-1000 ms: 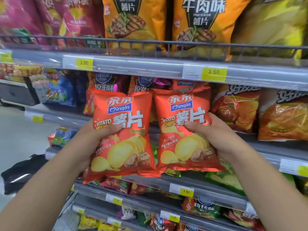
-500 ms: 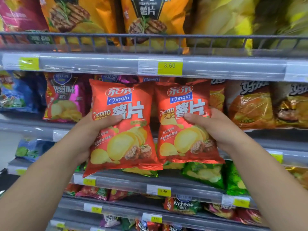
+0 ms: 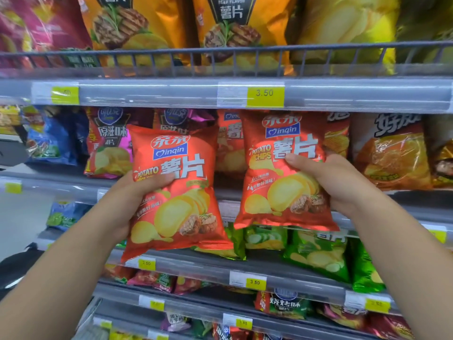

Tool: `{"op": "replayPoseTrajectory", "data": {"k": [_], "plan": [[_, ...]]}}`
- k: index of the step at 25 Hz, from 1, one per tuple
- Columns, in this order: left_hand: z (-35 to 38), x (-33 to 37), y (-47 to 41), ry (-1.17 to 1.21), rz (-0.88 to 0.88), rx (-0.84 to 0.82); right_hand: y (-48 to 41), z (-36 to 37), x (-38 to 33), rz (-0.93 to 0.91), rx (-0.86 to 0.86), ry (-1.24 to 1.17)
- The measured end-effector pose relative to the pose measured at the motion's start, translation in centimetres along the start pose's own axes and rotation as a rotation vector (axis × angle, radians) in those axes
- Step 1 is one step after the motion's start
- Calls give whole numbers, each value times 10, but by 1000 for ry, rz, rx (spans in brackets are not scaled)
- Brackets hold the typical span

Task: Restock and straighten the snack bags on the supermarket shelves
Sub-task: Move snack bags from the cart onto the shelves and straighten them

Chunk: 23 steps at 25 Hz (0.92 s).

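I hold two red Qinqin potato chip bags in front of the shelves. My left hand (image 3: 127,204) grips the left red bag (image 3: 176,192) by its left edge, thumb across the front. My right hand (image 3: 335,182) grips the right red bag (image 3: 282,173) by its right edge, thumb on the front. The right bag is raised higher, its top just under the upper shelf's front rail, in front of a matching red bag (image 3: 229,146) standing on the second shelf. The left bag hangs lower and nearer to me.
The top shelf (image 3: 171,94) has a wire guard and big orange beef-flavour bags (image 3: 122,28). Pink-red bags (image 3: 107,143) and blue bags (image 3: 54,141) stand left on the second shelf, orange bags (image 3: 389,153) right. Green bags (image 3: 318,256) fill the shelf below.
The two bags have separated: my right hand has lifted its bag up and toward the second shelf, while the left bag stays lower. The view has shifted a little to the left.
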<state>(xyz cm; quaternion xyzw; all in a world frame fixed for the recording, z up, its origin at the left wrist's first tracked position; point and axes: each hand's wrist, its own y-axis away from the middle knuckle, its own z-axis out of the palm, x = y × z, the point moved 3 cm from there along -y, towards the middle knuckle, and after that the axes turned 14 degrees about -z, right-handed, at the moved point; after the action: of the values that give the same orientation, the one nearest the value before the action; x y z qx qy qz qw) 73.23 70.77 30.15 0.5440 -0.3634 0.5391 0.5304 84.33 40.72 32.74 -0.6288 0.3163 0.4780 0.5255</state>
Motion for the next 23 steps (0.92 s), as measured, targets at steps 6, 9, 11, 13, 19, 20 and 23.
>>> {"op": "replayPoseTrajectory", "data": {"k": [6, 9, 11, 13, 19, 20, 23], "plan": [[-30, 6, -6, -1, -28, 6, -30, 41, -2, -71, 92, 5], [-41, 10, -10, 2, -36, -7, -42, 58, 5, -107, 138, 5], [-46, 12, -13, -11, -46, -22, -47, 62, 10, -126, 178, 11], [-45, 12, -15, -39, -43, -40, -49, 64, 13, -147, 200, 63], [-41, 9, -26, -58, -62, -52, -52, 66, 12, -212, 232, 221], [-41, 9, -27, -58, -64, -55, -51, 67, 17, -218, 224, 219], [-41, 8, -29, -54, -50, -55, -49, 66, 31, -199, 176, 167]]}}
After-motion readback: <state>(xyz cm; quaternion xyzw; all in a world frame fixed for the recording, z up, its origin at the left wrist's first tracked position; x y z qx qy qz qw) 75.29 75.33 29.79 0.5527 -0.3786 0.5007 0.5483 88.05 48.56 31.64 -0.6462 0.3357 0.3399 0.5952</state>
